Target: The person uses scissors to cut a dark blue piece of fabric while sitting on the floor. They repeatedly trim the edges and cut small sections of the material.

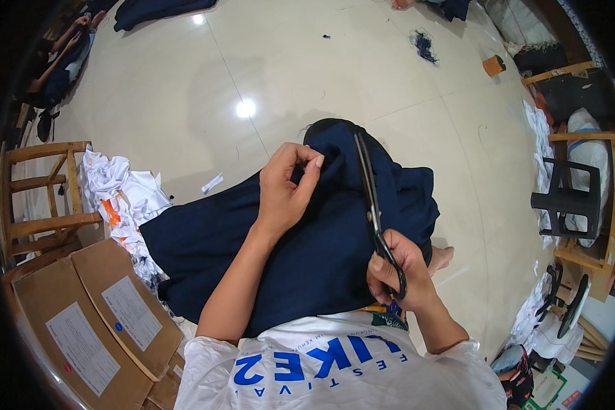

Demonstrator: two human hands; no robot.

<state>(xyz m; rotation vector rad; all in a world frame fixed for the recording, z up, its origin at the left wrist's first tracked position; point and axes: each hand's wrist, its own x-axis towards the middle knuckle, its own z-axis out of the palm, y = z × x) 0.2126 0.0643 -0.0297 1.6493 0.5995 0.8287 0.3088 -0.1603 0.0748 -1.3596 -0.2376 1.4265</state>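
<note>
"What's gripped?"
"Right hand (pixel 408 270) wraps black-handled, long-bladed metal scissors (pixel 371 198); left hand (pixel 285 183) presses thumb and forefinger together, on what I can't tell."
"And the dark navy cloth (pixel 307 273)?"
"Draped across the lap, under both hands, near a brown cardboard box (pixel 48 290)."

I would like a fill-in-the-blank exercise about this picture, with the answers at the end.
1. The right hand holds a pair of ____.
2. The large cloth near the left hand is dark ____.
3. The brown cardboard is on the person's ____ side.
4. The person's shirt is ____ with blue lettering.

Answers: scissors; blue; left; white.
</note>
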